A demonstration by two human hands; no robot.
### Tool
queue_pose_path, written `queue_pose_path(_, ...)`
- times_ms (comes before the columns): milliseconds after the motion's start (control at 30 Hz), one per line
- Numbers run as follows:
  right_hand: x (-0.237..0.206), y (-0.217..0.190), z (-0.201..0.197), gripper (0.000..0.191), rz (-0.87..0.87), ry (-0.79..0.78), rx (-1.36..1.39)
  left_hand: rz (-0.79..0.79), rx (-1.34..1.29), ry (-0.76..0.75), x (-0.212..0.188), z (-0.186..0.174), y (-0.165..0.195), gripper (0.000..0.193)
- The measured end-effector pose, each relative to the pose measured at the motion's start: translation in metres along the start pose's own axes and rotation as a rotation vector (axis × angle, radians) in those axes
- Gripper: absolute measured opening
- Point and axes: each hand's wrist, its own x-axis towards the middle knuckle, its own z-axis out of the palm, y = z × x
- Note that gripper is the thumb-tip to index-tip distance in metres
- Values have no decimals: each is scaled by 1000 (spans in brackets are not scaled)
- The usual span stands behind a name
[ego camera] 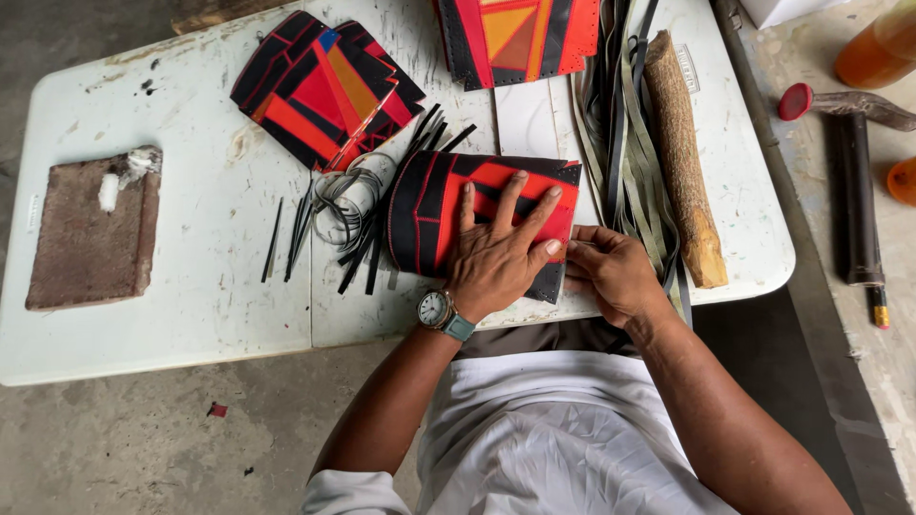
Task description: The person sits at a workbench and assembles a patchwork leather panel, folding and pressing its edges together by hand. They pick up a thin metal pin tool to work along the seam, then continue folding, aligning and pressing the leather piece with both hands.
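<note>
While the left hand (498,250) is pressing flat, fingers spread, on the folded red-and-black patchwork leather piece (448,205), the right hand (611,272) is pinching its stitched edge; scuffed white table (191,277), rough wooden log (679,153) alongside

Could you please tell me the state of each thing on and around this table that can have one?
Left hand: flat, fingers spread, pressing the patchwork panel.
Right hand: curled, pinching the panel's right edge.
Patchwork panel: lying flat, held down.
Second panel: lying loose, untouched.
Third panel: lying flat, partly out of frame.
Wooden log: lying on its side.
Strips: loose bundle.
</note>
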Motion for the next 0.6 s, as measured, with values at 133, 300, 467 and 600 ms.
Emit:
queue_pose_path(133,11,-7,7,24,-1,16,41,-14,20,-14,16,-2,-12,62)
queue_pose_path(300,28,-15,7,25,-15,61,-13,38,26,77,29,6,-23,62)
queue_pose_path(467,35,-18,0,25,-12,78,-21,-52,-6,-95,34,14,-22,62)
queue_pose_path(600,35,-17,-4,25,-9,87,-27,-35,-30,-73,37,16,-20,62)
